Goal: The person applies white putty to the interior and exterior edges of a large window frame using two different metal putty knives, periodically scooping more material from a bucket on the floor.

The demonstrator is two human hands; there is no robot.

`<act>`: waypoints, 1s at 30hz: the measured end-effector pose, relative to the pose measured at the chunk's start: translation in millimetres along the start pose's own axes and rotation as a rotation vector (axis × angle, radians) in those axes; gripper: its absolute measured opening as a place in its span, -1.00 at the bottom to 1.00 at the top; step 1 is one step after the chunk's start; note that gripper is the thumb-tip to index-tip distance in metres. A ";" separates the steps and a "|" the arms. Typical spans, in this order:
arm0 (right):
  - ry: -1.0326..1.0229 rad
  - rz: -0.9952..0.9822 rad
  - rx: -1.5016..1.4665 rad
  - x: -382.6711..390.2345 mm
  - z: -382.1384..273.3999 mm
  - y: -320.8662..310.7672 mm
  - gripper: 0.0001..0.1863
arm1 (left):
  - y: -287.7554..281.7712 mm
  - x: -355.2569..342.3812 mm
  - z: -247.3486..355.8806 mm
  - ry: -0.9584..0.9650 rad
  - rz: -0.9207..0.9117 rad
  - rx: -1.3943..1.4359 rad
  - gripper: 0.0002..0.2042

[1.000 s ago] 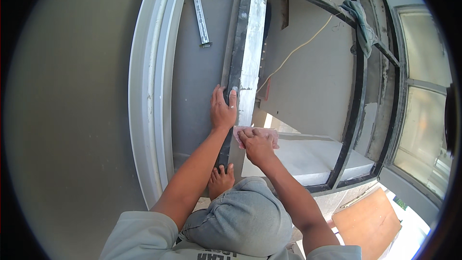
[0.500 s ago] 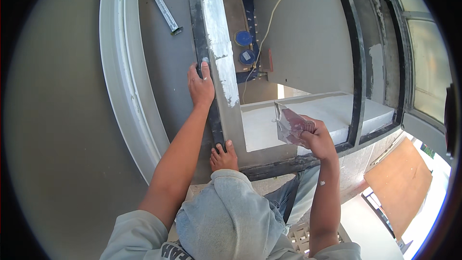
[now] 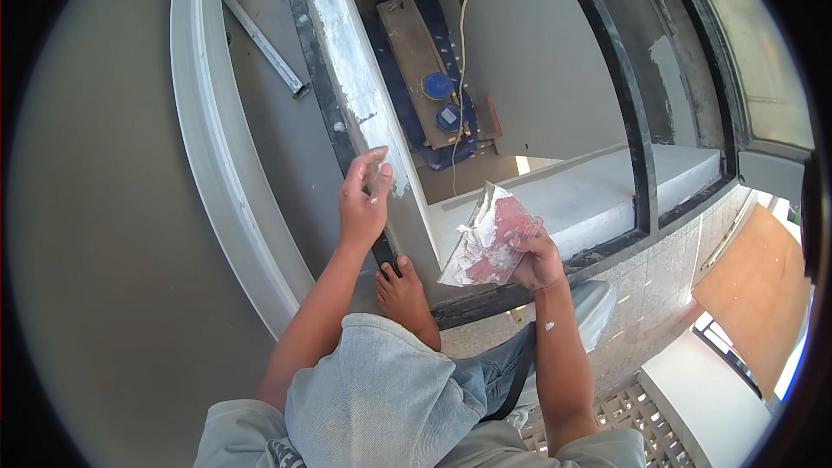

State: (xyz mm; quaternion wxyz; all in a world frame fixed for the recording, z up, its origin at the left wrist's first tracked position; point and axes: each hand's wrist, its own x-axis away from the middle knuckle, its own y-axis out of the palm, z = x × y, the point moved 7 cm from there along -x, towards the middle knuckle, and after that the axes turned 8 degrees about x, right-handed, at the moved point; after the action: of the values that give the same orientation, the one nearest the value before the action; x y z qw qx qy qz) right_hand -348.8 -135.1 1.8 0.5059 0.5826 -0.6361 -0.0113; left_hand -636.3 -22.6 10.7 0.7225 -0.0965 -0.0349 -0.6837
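Note:
My right hand (image 3: 538, 261) grips a flat reddish putty scraper (image 3: 504, 247) by its edge. Thick white putty (image 3: 475, 253) covers much of the scraper's face and its left edge. Over the narrow ledge (image 3: 414, 212) is my left hand (image 3: 364, 202), its thumb and forefinger apart, with nothing seen in it; white smears mark the fingers. Whether it touches the ledge I cannot tell. Farther along, the ledge carries a coat of white putty (image 3: 340, 48) with a ragged near end just beyond my left hand.
My bare foot (image 3: 404, 293) rests by the ledge's near end. Below the opening, a plank (image 3: 412, 52) bears two blue-lidded tubs (image 3: 438, 85), beside a hanging cable (image 3: 464, 26). A black metal frame (image 3: 640, 147) stands right. A metal bar (image 3: 260, 39) lies at the far left.
My left hand has left the dark strip and shifted toward the ledge. The scraper has come left and nearer, turning its putty-covered face into view. The whole view has tilted.

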 end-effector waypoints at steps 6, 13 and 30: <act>0.007 0.051 -0.062 -10.2 14.2 16.2 -0.39 | 46.2 94.7 -0.9 -0.536 -0.627 0.309 -0.59; -0.256 0.317 0.489 -3.5 -0.2 3.4 -0.37 | 40.4 119.9 -7.0 -0.695 -0.380 0.422 -0.72; -0.042 0.127 1.376 -19.4 43.0 34.1 -0.69 | -19.1 80.9 -18.2 -0.916 -0.344 0.582 -0.43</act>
State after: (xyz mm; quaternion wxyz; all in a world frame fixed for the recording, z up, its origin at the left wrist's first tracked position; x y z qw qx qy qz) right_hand -405.7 -134.3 -10.8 0.0083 0.7324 -0.5410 0.4133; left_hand -651.7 -106.3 9.4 0.5086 -0.1729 -0.5469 -0.6421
